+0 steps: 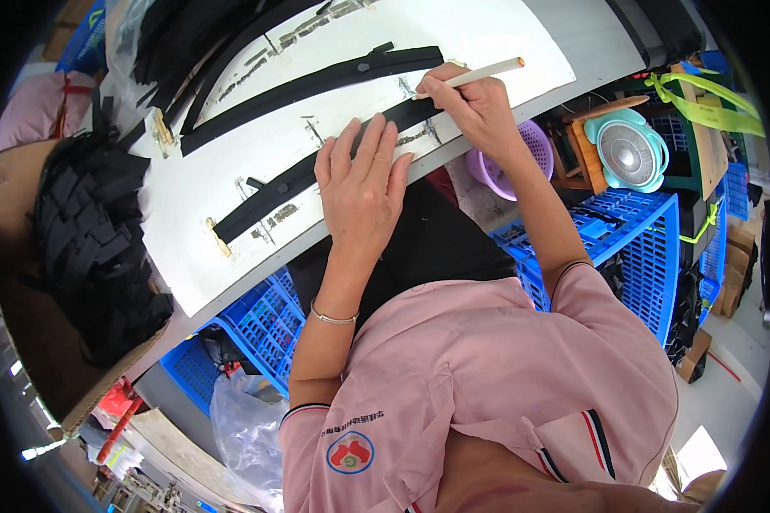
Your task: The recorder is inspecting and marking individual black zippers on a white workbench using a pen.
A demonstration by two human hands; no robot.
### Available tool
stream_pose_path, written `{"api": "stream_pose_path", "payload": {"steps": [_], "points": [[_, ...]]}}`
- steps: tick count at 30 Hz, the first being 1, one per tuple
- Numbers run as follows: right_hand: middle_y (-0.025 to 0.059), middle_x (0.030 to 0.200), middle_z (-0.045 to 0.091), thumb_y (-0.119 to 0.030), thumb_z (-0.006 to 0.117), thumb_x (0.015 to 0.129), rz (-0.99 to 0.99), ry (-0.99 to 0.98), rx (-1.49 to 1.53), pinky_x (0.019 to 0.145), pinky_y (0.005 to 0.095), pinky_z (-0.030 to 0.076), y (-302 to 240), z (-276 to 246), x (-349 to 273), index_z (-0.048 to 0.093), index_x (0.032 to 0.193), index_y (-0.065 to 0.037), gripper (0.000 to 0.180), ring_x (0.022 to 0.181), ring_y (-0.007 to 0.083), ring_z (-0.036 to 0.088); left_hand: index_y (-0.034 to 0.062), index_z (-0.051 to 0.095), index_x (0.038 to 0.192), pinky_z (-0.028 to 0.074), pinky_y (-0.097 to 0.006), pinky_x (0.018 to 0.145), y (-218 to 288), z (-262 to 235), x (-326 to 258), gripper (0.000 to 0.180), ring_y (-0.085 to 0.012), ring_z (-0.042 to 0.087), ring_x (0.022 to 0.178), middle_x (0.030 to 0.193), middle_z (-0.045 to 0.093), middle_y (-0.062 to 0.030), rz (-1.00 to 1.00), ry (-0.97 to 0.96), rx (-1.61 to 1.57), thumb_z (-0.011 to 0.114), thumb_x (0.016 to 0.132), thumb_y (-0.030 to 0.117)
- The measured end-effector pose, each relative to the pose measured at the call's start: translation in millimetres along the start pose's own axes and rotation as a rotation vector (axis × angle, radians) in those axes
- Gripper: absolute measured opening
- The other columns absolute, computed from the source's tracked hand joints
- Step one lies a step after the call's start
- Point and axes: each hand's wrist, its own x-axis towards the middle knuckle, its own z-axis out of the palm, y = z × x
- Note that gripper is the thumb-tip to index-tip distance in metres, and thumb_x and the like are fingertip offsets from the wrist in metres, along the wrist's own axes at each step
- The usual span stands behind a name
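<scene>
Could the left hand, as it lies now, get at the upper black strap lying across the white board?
Probably yes: the left hand presses flat on the lower black strap, and only bare white board separates it from the upper black strap; nothing blocks the way.

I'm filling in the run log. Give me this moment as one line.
left hand: flat on black strap | right hand: holds pale stick, tip at strap | surface: white board

Matt black cloth strip (316, 171) lies on a smooth white table (488, 43) with rough glue stains; the pale stick (488, 72) looks wooden, the crates (650, 248) glossy blue plastic.
</scene>
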Motion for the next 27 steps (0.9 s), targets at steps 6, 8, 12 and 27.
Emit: {"api": "stream_pose_path", "payload": {"steps": [6, 8, 12, 27], "points": [[0.0043, 0.088, 0.072, -0.011, 0.06, 0.103, -0.093, 0.055, -0.032, 0.064, 0.0238, 0.045, 4, 6, -1, 0.072, 0.096, 0.004, 0.021, 0.073, 0.0082, 0.057, 0.0095, 0.075, 0.123, 0.041, -0.046, 0.11, 0, -1, 1, 0.036, -0.0272, 0.06, 0.124, 0.129, 0.071, -0.0043, 0.003, -0.002, 0.005, 0.078, 0.089, 0.022], [0.004, 0.082, 0.071, -0.015, 0.061, 0.103, -0.082, 0.078, 0.03, 0.061, 0.0254, 0.045, 4, 5, -1, 0.072, 0.094, 0.002, 0.022, 0.067, 0.0091, 0.057, 0.0095, 0.075, 0.123, 0.041, -0.046, 0.109, 0, -1, 0, 0.036, -0.0271, 0.06, 0.124, 0.129, 0.071, -0.0042, 0.001, 0.0, 0.007, 0.078, 0.089, 0.022], [0.0028, 0.073, 0.069, -0.021, 0.063, 0.102, -0.033, 0.028, 0.096, 0.058, 0.026, 0.045, 2, -1, -3, 0.072, 0.089, -0.001, 0.025, 0.062, 0.0085, 0.057, 0.0095, 0.075, 0.122, 0.041, -0.045, 0.109, 0, 0, 1, 0.036, -0.0268, 0.06, 0.124, 0.129, 0.071, -0.0038, 0.002, 0.006, 0.006, 0.079, 0.088, 0.021], [0.0009, 0.076, 0.066, -0.018, 0.06, 0.101, 0.077, -0.004, 0.248, 0.062, 0.0239, 0.043, -2, -3, -3, 0.072, 0.083, 0.0, 0.027, 0.066, 0.0065, 0.055, 0.0017, 0.072, 0.121, 0.04, -0.05, 0.111, -7, -4, -4, 0.039, -0.0304, 0.059, 0.124, 0.132, 0.067, -0.0105, 0.012, -0.003, -0.105, 0.079, 0.088, 0.021]]}}
